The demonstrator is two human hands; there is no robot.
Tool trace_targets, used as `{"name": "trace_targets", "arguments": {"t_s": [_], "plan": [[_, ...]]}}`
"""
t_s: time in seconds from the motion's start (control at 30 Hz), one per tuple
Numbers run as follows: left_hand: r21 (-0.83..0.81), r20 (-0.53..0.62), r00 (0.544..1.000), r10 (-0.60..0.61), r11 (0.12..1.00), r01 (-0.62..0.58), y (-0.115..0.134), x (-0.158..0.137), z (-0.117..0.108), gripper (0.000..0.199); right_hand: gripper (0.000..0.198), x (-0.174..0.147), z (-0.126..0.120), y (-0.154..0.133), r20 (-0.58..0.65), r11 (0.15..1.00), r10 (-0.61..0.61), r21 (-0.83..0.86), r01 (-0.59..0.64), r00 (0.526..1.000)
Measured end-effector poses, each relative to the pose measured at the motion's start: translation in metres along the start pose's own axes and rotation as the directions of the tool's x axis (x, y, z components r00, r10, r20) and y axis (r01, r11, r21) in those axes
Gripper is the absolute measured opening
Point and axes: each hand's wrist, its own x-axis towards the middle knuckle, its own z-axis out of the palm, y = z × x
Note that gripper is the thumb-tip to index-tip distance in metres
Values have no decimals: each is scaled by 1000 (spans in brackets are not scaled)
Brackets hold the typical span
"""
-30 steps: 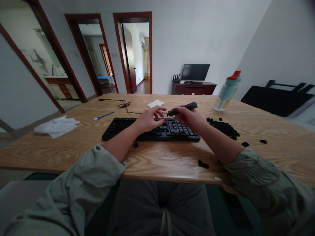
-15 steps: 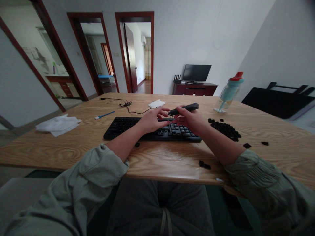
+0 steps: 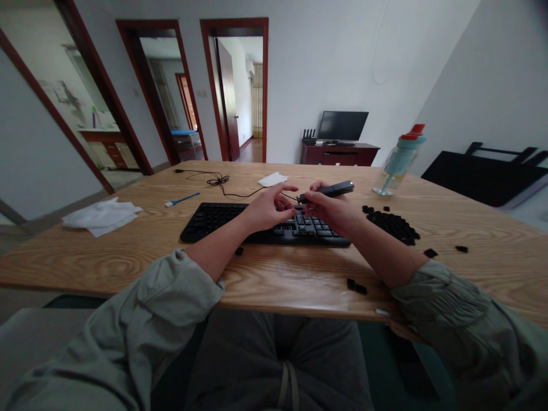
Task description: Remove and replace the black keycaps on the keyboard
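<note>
A black keyboard (image 3: 214, 221) lies on the table in front of me, with some keycaps off around its middle and right. Over it, my right hand (image 3: 331, 208) is closed around a dark, thick, pen-shaped tool (image 3: 336, 189), whose narrow end points left. What kind of tool it is, I cannot make out. My left hand (image 3: 269, 205) hovers beside that narrow end, thumb and forefinger apart, nothing visible between them. Right of the keyboard lies a pile of black keycaps (image 3: 394, 227). Several loose keycaps (image 3: 357, 286) are scattered near the table's front edge and to the right.
A clear water bottle (image 3: 396, 165) with a red lid stands at the back right. White tissues (image 3: 100, 216) and a small blue brush (image 3: 183, 199) lie left. Behind the keyboard are its coiled cable (image 3: 217, 180) and a white paper (image 3: 273, 180).
My right hand has turned the tool slightly, its thick end shifting right. My left hand's thumb and forefinger have spread and drawn back a little from the tool.
</note>
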Motion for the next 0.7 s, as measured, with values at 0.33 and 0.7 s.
{"name": "trace_targets", "arguments": {"t_s": [0.33,0.7], "plan": [[-110,-21,1000,-7,994,4,5,-2,-10,53,43,-2,1,-7,58,987,-17,-158,26,998],[-226,29,999,-47,973,52,3,0,-7,55,39,-3,-5,-3,145,931,-187,-290,223,972]]}}
